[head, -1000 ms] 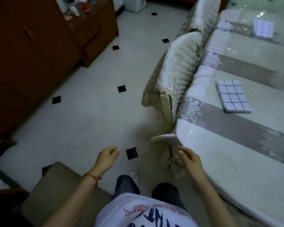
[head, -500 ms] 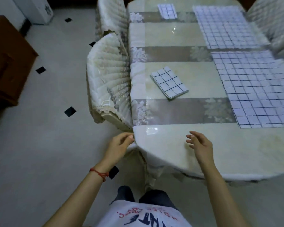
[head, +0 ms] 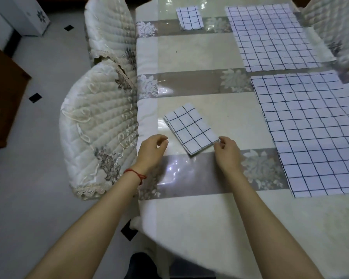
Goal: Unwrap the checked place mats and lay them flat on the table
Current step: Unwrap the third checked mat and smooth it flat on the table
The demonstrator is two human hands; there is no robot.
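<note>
Nearest, no readable writing shows on anything. Over the bench (head: 189, 228), the left hand (head: 150, 151) hovers with fingers loosely curled, holding nothing. The right hand (head: 227, 151) has curled fingers at the near corner of the folded checked place mat (head: 190, 128); whether they pinch it I cannot tell. At two o'clock lie two unfolded checked mats (head: 314, 133), white with dark grid lines. At twelve, farthest, sits another folded mat (head: 189, 18).

Both hands (head: 152, 150) (head: 227, 151) forward, fingers loosely curled (nothing held)
</note>
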